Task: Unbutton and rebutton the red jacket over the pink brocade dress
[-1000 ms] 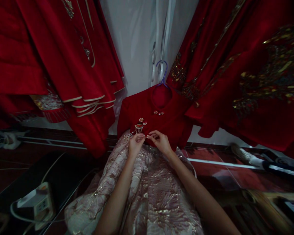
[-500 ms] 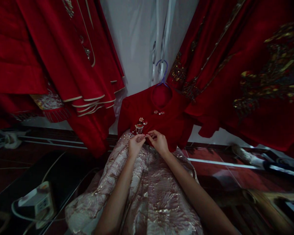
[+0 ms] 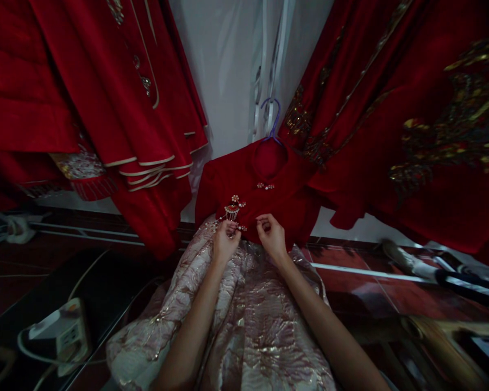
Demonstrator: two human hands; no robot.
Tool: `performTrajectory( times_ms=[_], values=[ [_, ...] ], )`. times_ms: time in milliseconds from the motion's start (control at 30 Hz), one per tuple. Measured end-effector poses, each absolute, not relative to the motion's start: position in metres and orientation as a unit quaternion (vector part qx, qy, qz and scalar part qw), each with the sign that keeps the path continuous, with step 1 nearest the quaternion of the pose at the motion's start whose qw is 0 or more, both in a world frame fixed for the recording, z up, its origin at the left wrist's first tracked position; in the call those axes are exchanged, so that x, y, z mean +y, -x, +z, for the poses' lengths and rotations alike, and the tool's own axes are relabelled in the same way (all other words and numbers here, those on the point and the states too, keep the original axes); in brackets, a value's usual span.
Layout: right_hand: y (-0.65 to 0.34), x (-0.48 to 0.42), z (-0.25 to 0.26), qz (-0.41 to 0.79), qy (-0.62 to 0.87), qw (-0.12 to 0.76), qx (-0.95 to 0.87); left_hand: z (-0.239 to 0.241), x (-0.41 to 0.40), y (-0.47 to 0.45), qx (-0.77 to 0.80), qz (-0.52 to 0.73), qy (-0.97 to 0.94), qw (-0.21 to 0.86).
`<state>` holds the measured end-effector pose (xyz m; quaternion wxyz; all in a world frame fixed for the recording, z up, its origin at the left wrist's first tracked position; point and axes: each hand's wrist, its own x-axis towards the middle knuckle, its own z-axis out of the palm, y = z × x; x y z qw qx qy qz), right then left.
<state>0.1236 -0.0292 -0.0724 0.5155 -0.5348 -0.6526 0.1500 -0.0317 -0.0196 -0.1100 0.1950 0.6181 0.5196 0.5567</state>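
Observation:
A red jacket (image 3: 252, 209) on a blue hanger (image 3: 273, 122) spreads out before me, with a small beaded clasp (image 3: 265, 186) at its collar and a jewelled ornament with hanging beads (image 3: 232, 209) on its front. My left hand (image 3: 226, 241) is closed on the jacket's front just below that ornament, beside another beaded clasp (image 3: 242, 228). To the right, my right hand (image 3: 274, 236) is raised a little over the red cloth, its thumb and forefinger drawn together. Anything in that pinch is too small to make out. Pale patterned brocade fabric (image 3: 277, 320) lies beneath both forearms.
Red garments with pale piping (image 3: 146, 141) hang at the left, and gold-embroidered red garments (image 3: 452, 125) at the right. A power strip (image 3: 71, 336) with cables lies on a dark surface at lower left. A white metal bar (image 3: 370, 271) crosses the tiled floor at right.
My hands were together at the lower beaded clasp. My right hand has drawn away to the right, uncovering the clasp, while my left hand stays close by it.

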Motion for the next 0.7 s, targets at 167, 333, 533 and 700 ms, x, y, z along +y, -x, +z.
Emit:
performTrajectory(
  times_ms=[167, 333, 533, 700],
  values=[
    [-0.116, -0.031, -0.083, 0.185, 0.508, 0.477, -0.693, -0.114, -0.021, 0.030, 0.498, 0.530, -0.656, 0.201],
    [-0.114, -0.027, -0.096, 0.253, 0.487, 0.488, -0.679, -0.117, -0.020, 0.031, 0.479, 0.559, -0.640, 0.221],
    [-0.116, -0.026, -0.101, 0.289, 0.472, 0.503, -0.663, -0.114, -0.021, 0.030, 0.462, 0.564, -0.641, 0.240],
    [-0.113, -0.027, -0.103, 0.292, 0.474, 0.518, -0.650, -0.113, -0.025, 0.029, 0.452, 0.569, -0.633, 0.266]
  ],
)
